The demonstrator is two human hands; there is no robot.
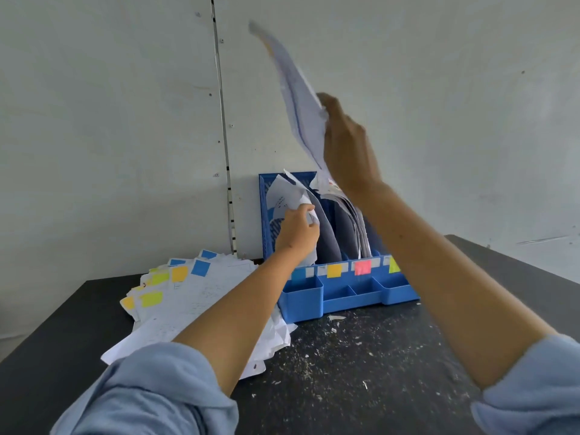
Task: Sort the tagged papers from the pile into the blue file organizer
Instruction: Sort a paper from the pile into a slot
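Note:
The blue file organizer (348,293) stands at the back of the dark table, its slots labelled with blue, orange, pink and yellow-green tags. My left hand (296,230) grips the papers (284,196) standing in the leftmost slot. My right hand (346,146) is raised above the organizer and pinches a white sheet (298,98) that points up and to the left, blurred. A fanned pile of tagged papers (188,296) lies left of the organizer, partly under my left forearm.
The dark table (361,365) is speckled with white paper scraps in front of the organizer. A grey wall rises right behind it, with a thin vertical strip (224,142). The table's right edge runs near the organizer.

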